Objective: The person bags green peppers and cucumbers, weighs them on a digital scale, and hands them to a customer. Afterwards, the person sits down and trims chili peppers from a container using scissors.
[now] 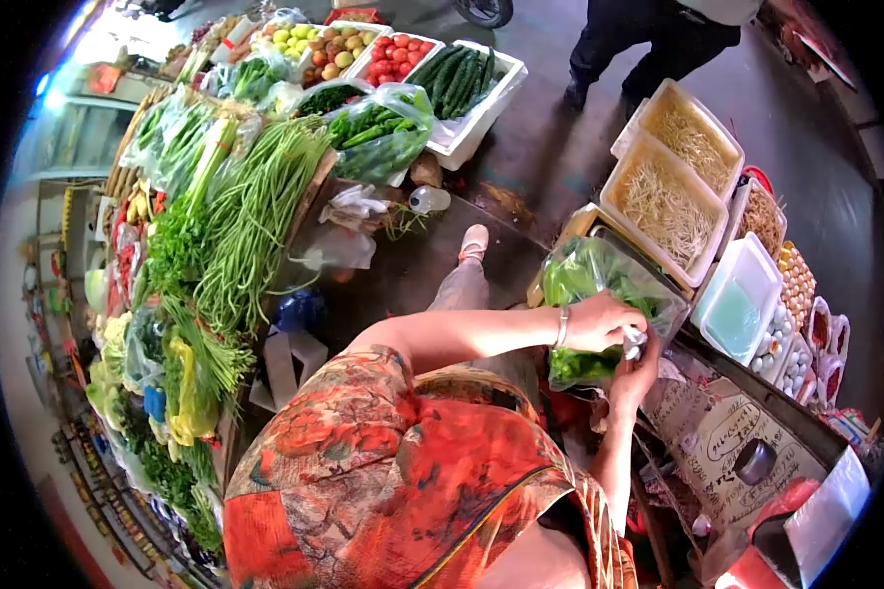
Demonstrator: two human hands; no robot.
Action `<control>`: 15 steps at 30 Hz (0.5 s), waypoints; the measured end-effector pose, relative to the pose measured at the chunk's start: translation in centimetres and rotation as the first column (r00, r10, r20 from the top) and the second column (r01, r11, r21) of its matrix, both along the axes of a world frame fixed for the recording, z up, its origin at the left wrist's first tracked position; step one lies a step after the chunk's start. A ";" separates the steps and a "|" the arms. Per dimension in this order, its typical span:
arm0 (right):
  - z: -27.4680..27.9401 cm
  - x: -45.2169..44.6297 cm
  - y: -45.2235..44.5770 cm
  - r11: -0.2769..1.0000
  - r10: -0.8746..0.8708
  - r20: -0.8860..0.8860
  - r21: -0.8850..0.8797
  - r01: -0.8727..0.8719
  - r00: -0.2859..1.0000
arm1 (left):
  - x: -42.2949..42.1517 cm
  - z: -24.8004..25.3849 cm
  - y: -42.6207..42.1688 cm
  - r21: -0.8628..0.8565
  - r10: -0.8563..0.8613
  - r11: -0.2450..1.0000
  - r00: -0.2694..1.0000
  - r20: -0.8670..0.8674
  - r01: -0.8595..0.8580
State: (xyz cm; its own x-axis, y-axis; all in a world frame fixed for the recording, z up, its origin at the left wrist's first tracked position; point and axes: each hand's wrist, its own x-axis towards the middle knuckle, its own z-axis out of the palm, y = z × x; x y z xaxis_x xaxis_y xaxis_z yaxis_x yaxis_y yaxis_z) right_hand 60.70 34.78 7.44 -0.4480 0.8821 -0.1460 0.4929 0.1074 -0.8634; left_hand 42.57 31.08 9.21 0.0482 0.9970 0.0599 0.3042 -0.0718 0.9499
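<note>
A clear plastic bag (pixel 658 294) of leafy-looking green vegetables (pixel 572 280) sits in front of me to the right, by the bean sprout trays. My left hand (pixel 602 322), with a bracelet at the wrist, reaches across over the bag, its fingers closed at a crumpled whitish bunch that looks like the bag's gathered top. Just below it, my right hand (pixel 633 381) pinches the same bunch from the other side. The two hands nearly touch. Parts of the vegetables are hidden behind my hands and arm.
Bean sprout trays (pixel 658 201), a white tub (pixel 742 299) and eggs (pixel 796 280) line the right. Cardboard with handwriting (pixel 746 442) lies below them. Long beans (pixel 265 196) and greens fill the left stall. Cucumbers (pixel 457 83) stand beyond. A person in dark trousers (pixel 648 39) stands ahead.
</note>
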 end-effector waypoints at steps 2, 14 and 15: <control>2.1 -1.2 0.2 0.998 0.019 0.120 -0.064 -0.012 0.993 | -1.3 0.6 -1.4 -0.052 0.039 0.998 0.995 -0.095 -0.045; -1.8 -2.9 1.3 0.995 -0.095 0.413 0.010 0.100 0.906 | -19.6 -8.0 -11.9 -0.432 0.681 0.724 0.655 0.327 -0.537; -2.7 -2.5 1.5 0.991 -0.097 0.435 0.128 0.045 0.895 | -21.9 -9.6 -12.9 -0.437 0.725 0.664 0.667 0.174 -0.607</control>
